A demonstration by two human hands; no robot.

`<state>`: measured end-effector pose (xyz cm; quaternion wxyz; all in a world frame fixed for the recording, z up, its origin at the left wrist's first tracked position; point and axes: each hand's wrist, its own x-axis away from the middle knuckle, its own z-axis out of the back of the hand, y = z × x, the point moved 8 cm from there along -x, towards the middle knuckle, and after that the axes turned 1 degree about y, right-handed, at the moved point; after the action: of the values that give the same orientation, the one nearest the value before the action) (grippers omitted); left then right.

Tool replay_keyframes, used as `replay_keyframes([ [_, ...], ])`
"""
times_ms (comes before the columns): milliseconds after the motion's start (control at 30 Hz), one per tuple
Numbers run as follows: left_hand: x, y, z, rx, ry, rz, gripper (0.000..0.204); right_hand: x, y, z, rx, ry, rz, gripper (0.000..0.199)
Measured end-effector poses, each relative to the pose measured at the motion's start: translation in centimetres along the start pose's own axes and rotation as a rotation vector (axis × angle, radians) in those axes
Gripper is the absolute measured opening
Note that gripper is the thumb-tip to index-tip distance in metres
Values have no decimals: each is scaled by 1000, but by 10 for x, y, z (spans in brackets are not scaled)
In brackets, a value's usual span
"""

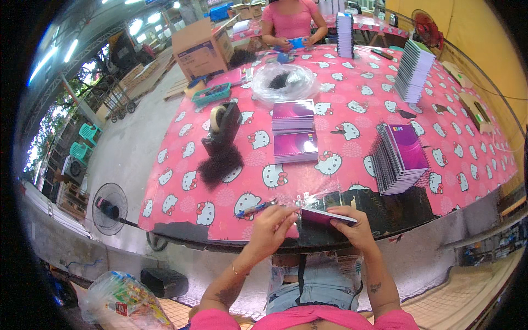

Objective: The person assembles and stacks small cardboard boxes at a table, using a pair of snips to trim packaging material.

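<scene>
My right hand [355, 224] is closed round the right end of a thin purple notebook [324, 215], held tilted over the table's near edge. At the notebook's left end my left hand [274, 226] has its fingers drawn together; what they pinch, if anything, is hidden. A slim blue tool with a dark tip [254, 209] shows just beyond the left hand; I cannot tell whether it is held or lying down. Two short stacks of purple notebooks [295, 146] stand ahead of my hands. To the right rises a taller pile of spiral-bound purple notebooks [404, 157].
A pink cat-print cover [253, 176] spreads over the table, with a black patch [385, 209] near me. A tape dispenser [223, 126], black bristly bundle [220, 168], green tray [212, 94], plastic bag [283, 82] and notebook tower [415, 71] stand farther off. Across sits a co-worker [291, 25].
</scene>
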<state>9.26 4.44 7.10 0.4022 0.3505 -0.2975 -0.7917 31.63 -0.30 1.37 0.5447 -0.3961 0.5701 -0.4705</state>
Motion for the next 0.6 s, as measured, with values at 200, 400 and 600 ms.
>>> replay_keyframes([
  [200, 2, 4, -4, -68, 214, -151, 19, 4, 5, -2, -2, -26, -139, 21],
  [400, -5, -1, -5, -15, 127, -88, 17, 5, 4, -2, -11, -13, -125, 20],
  [600, -11, -5, -6, -22, 100, -92, 18, 3, 9, -1, 32, -25, -118, 19],
])
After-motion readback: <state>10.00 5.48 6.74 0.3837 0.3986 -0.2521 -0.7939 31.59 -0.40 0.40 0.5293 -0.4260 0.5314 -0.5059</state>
